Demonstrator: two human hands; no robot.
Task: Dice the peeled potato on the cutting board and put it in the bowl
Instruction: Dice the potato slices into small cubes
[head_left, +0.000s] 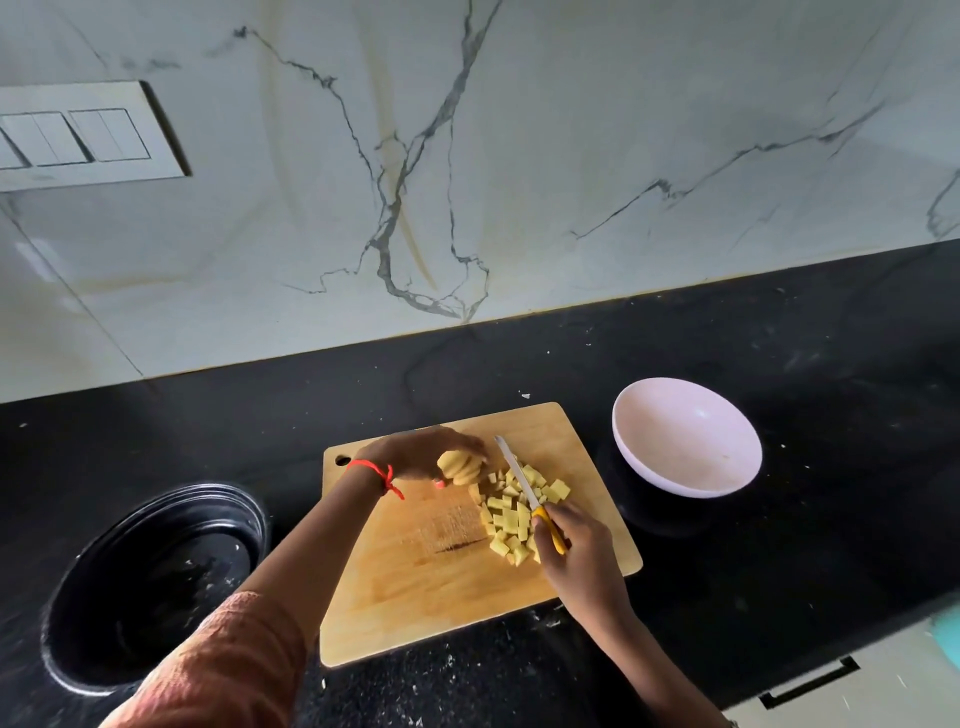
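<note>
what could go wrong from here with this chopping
The left hand grips the remaining potato chunk close to the knife, so a slip might nick fingers. The diced pieces crowd around the blade by the right hand; some may scatter off the cutting board. The bowl stands apart from the board, so cubes could drop in transfer.

the left hand (422, 453) curls over the uncut potato piece (460, 469), so the piece's far side is out of sight. the right hand (574, 553) wraps the knife (523, 487) and hides most of its yellow handle. the blade covers a few of the diced pieces (506, 519). the switch panel (88, 136) runs off the left edge. a teal thing (948, 640) at the right edge is cut off and blurred, and i cannot tell what it is.
</note>
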